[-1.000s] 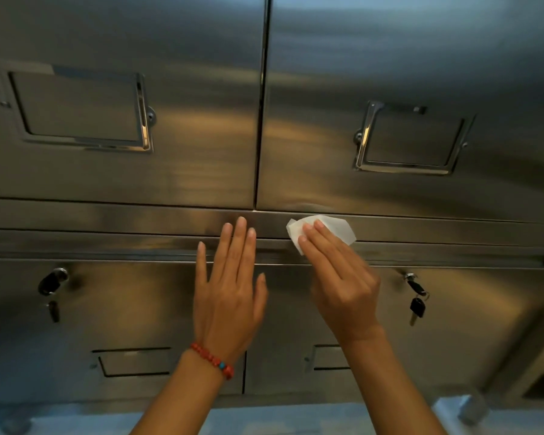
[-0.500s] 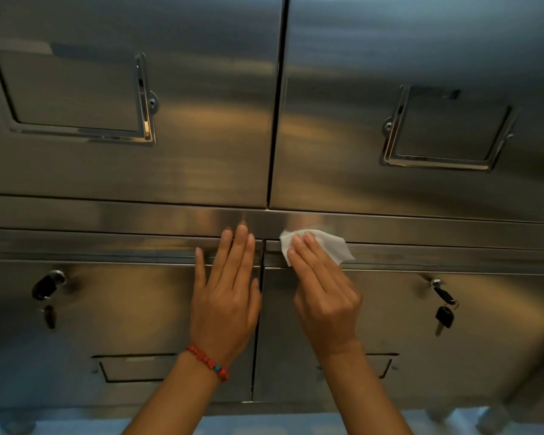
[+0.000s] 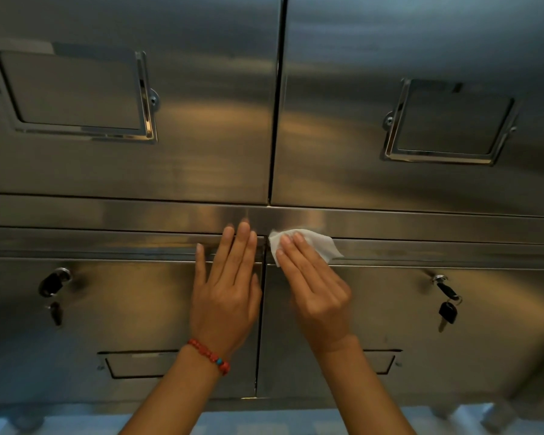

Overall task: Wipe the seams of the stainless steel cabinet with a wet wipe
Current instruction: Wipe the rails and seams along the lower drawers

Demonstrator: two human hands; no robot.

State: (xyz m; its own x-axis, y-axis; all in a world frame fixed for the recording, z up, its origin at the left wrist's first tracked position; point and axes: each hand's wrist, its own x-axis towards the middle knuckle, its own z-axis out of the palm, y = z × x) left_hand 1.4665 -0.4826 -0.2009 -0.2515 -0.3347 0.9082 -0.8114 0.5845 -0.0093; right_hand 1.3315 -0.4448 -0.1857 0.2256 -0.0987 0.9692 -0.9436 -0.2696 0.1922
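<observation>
The stainless steel cabinet [image 3: 182, 171] fills the view, with two upper doors and two lower doors. A white wet wipe [image 3: 319, 243] lies on the horizontal band between them, just right of the lower vertical seam [image 3: 262, 309]. My right hand [image 3: 316, 293] presses flat on the wipe with its fingers extended. My left hand [image 3: 225, 293], with a red bead bracelet at the wrist, rests flat and open on the lower left door, fingertips reaching the band beside the seam.
Recessed handles [image 3: 76, 92] [image 3: 449, 120] sit in the upper doors, and smaller ones in the lower doors. Locks with hanging keys [image 3: 52, 284] [image 3: 446, 306] flank my hands. The upper vertical seam [image 3: 277, 98] runs above. The floor [image 3: 264, 420] shows below.
My right hand has slid the wipe leftward along the band, toward the vertical seam. My left hand has stayed flat on the door.
</observation>
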